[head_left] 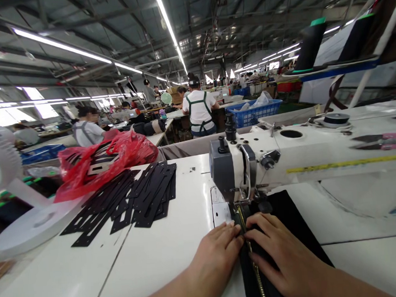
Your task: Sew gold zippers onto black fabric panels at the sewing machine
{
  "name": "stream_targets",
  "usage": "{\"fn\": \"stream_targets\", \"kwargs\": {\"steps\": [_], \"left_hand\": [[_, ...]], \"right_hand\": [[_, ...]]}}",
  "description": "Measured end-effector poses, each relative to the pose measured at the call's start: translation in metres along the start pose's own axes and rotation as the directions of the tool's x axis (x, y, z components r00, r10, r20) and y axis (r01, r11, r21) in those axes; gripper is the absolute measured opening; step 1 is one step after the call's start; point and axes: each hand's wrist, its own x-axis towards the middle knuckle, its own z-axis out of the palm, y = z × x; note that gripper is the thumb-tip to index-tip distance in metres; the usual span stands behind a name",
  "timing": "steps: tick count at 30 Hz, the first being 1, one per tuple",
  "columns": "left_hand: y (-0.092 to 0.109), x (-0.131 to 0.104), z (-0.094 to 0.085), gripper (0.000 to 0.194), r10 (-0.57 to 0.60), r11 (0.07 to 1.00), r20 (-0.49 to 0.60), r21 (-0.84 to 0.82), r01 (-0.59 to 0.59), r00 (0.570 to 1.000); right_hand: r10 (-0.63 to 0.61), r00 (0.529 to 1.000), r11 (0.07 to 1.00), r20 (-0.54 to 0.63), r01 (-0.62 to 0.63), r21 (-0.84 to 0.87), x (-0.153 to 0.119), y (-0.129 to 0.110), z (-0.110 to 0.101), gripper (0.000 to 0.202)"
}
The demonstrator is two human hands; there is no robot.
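Observation:
A brass-toothed zipper (257,275) on black tape runs from beneath the presser foot of a white sewing machine (273,154) toward me. Black fabric (292,212) lies along and under it on the machine bed. My left hand (215,256) presses the left edge of the zipper, its fingers bunched close together near the needle area. Across from it, my right hand (281,253) curls over the right side of the zipper and fabric, fingertips at the teeth. The needle point itself is hard to make out.
Black slotted strips (153,192) are heaped on the white table at left, beside a red plastic bag (117,156) and a white fan (2,166). Pink-handled snips (387,141) rest on the machine. Thread cones (309,48) stand right; a co-worker (199,105) sits ahead.

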Motion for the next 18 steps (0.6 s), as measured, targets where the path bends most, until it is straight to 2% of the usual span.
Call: {"fn": "stream_targets", "kwargs": {"steps": [4,6,9,12,15,18], "left_hand": [[0.0,0.002,0.001,0.024,0.0,1.0,0.002,0.026,0.0,1.0],[0.002,0.003,0.002,0.025,0.028,0.997,-0.019,0.075,-0.026,0.999],[0.004,0.005,0.004,0.027,0.074,0.989,-0.057,0.132,-0.066,0.996],[0.006,0.006,0.005,0.031,0.083,0.988,-0.07,0.137,-0.073,0.994],[0.006,0.006,0.005,0.032,0.076,0.988,-0.076,0.141,-0.065,0.994],[0.005,0.007,0.006,0.032,0.067,0.989,-0.064,0.139,-0.058,0.996]], "right_hand": [[0.044,0.999,0.998,-0.015,-0.043,0.047,0.0,0.001,0.002,0.012],[0.043,0.997,0.999,-0.063,-0.045,-0.025,-0.005,0.002,0.008,0.014],[-0.129,0.983,0.943,-0.133,0.08,-0.324,-0.014,0.006,0.018,0.027],[-0.276,0.959,0.815,-0.063,0.199,-0.545,-0.02,0.011,0.025,0.043],[-0.304,0.953,0.773,-0.016,0.236,-0.589,-0.019,0.015,0.025,0.043],[-0.3,0.954,0.777,-0.018,0.233,-0.585,-0.015,0.017,0.024,0.043]]}}
